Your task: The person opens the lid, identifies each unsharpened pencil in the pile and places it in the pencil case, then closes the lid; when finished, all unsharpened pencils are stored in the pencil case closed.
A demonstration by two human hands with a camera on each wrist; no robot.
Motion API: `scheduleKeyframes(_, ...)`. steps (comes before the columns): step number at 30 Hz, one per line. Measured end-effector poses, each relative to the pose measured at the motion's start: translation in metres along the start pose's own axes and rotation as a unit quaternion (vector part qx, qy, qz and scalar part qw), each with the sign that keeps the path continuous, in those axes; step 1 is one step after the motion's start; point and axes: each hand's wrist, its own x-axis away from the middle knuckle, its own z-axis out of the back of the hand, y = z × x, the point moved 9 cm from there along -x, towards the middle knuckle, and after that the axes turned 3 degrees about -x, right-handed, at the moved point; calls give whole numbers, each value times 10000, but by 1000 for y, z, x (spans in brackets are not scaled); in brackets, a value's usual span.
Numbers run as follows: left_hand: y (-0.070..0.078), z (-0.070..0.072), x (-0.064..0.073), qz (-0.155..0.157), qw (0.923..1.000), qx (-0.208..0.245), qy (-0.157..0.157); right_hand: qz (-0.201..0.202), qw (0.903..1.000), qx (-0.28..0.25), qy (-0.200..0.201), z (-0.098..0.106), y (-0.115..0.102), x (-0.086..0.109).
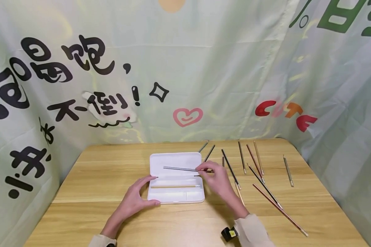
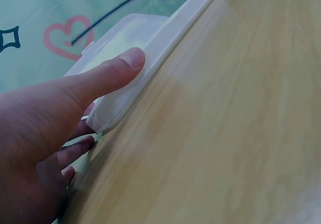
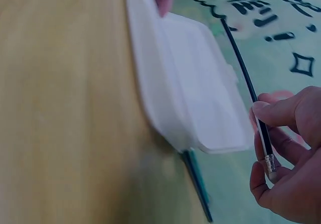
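A white pencil case [image 1: 170,197] lies with its lid [image 1: 174,159] raised on the wooden table. One light wood-coloured pencil [image 1: 174,186] rests lengthwise inside it. My left hand [image 1: 134,199] holds the case by its left end, thumb [image 2: 133,58] on the front edge and fingers round the side and back. Between thumb and fingers, my right hand [image 1: 217,180] pinches a dark pencil [image 3: 243,68] near its eraser end [image 3: 271,168]. That pencil is above the case, roughly level, its other end pointing left across the lid.
Several pencils lie scattered to the right of the case, among them a reddish one [image 1: 281,210], a dark one [image 1: 266,187] and a grey one [image 1: 288,171]. Others lie close behind the right hand. A printed cloth [image 1: 204,68] hangs behind the table.
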Motion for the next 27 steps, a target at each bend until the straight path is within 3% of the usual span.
scheduleKeyframes(14, 0, 0, 0, 37, 10000, -5, 18, -56, 9960, 479, -758, -54, 4, 11)
scheduleKeyframes(23, 1, 1, 1, -72, 9999, 8, 80, -62, 9904, 1053, -895, -67, 3, 13)
scheduleKeyframes(27, 1, 0, 0, -83, 9999, -30, 107, -199, 9908, 957, -933, -66, 6, 14)
